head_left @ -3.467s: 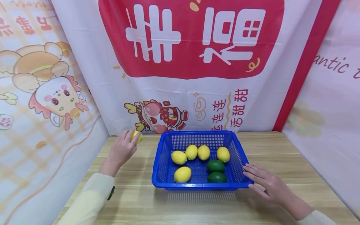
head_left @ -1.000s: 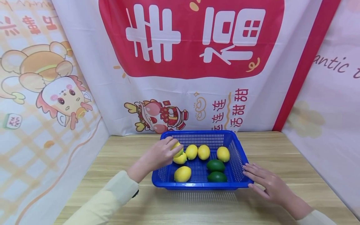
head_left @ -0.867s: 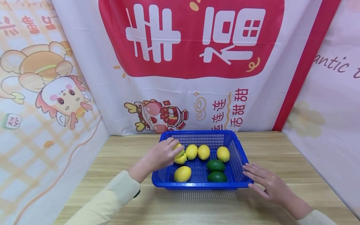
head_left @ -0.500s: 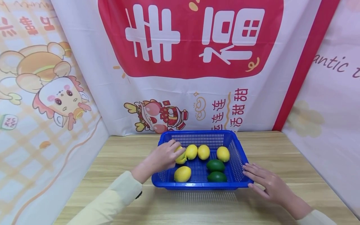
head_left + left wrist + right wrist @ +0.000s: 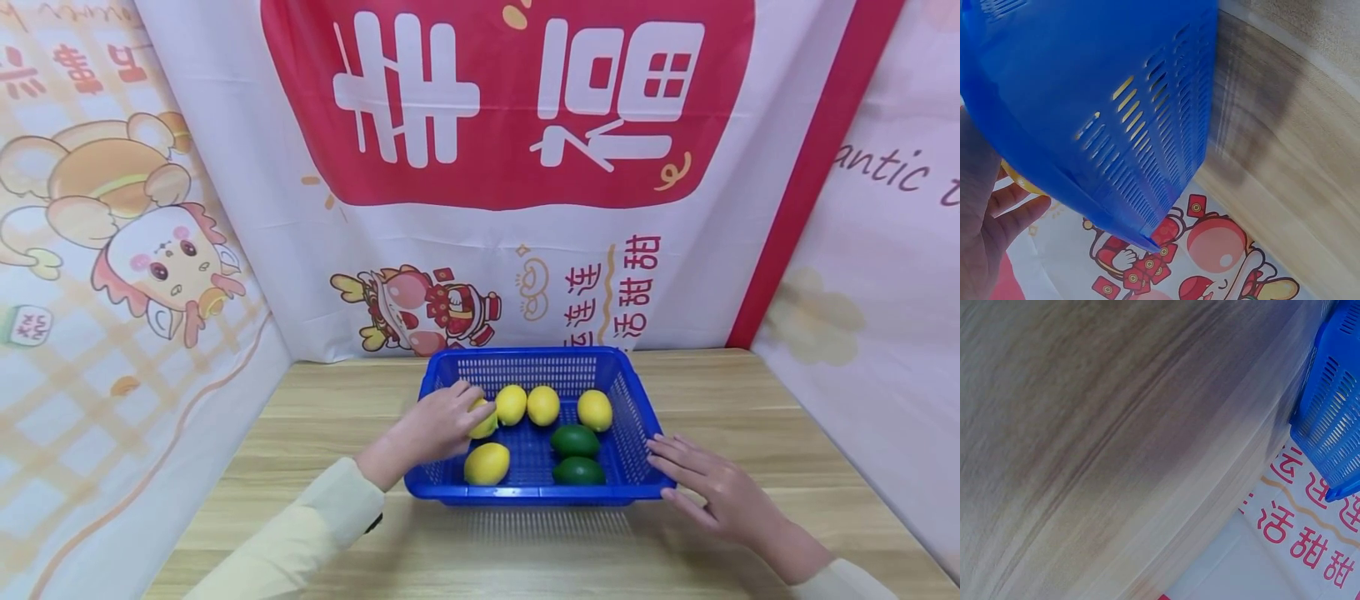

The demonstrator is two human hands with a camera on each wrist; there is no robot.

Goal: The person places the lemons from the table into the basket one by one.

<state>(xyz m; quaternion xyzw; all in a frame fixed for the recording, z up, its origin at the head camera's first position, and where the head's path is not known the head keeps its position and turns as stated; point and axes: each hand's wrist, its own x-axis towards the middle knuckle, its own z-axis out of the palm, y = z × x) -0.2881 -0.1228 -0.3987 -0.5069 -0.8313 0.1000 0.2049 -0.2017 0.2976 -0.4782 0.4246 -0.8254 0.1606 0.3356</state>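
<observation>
A blue plastic basket [image 5: 517, 493] with perforated walls stands on the table. My left hand [image 5: 431, 425] reaches over its left wall and grips a lemon [image 5: 484, 423], mostly hidden by the fingers, low at the left side. In the left wrist view the fingers curl by a yellow patch of lemon [image 5: 1021, 180] beyond the basket rim [image 5: 1054, 187]. A lemon [image 5: 487, 464] lies just in front of that hand. Flat against the basket's right side, my right hand [image 5: 716, 487] rests with fingers straight; the right wrist view shows only the basket wall [image 5: 1329, 419], not the hand.
Two lemons [image 5: 511, 405] [image 5: 543, 406] sit side by side at the back of the basket, another lemon [image 5: 595, 411] at the back right. Two dark green fruits [image 5: 575, 442] [image 5: 579, 471] lie at the right. A printed cloth [image 5: 495, 283] hangs behind the wooden table [image 5: 360, 400].
My left hand has carried the lemon from left of the basket over its wall and lowered it among the lemons at the left. The right hand stays put.
</observation>
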